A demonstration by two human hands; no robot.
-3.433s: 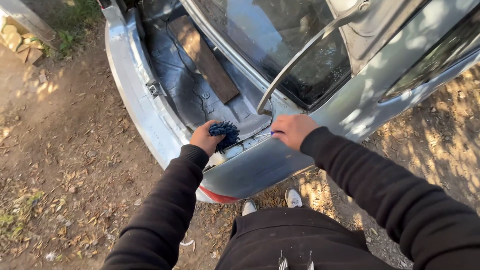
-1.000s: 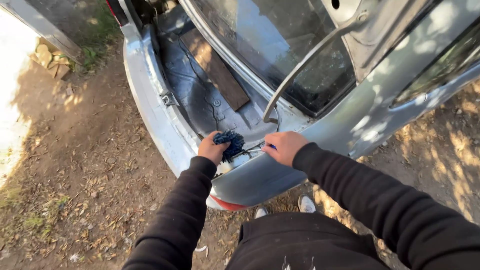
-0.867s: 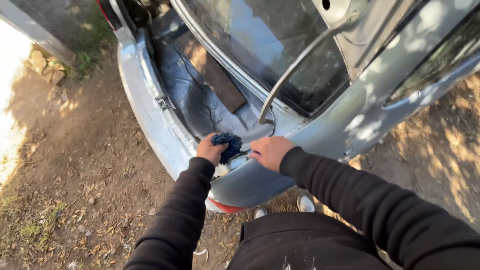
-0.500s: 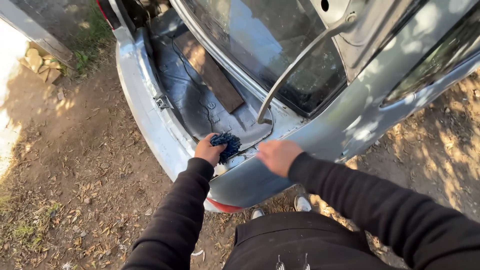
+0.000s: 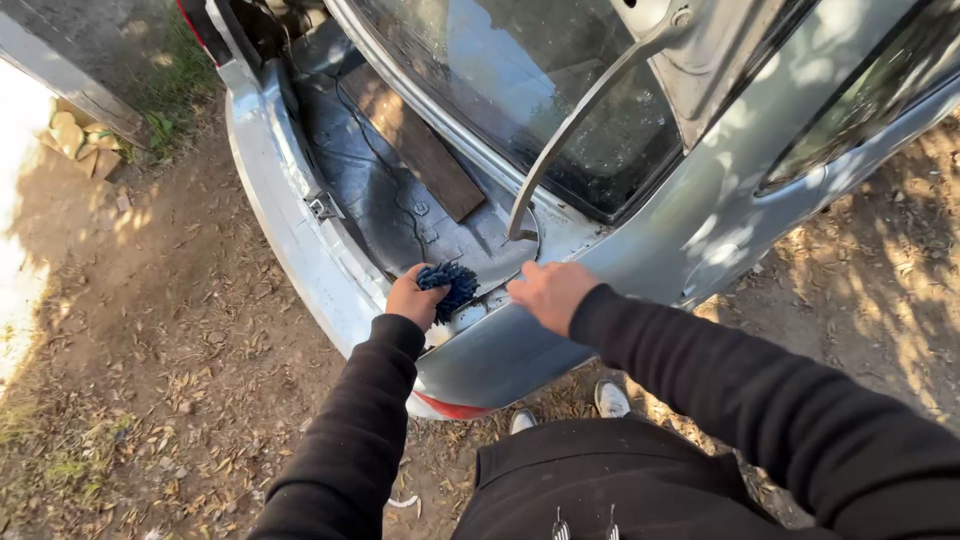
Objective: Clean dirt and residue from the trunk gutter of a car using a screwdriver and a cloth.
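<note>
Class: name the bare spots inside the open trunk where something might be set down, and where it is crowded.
Bare: trunk floor between the wooden plank and silver rear edge. Crowded: near corner, with left hand, blue noodle mitt, right hand, and strut.

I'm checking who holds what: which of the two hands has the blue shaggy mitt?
The left hand grips the blue shaggy mitt at the trunk's edge; the right hand holds nothing visible.

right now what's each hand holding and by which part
Left hand grips the blue shaggy mitt by its near edge; the right hand holds nothing visible.
</note>
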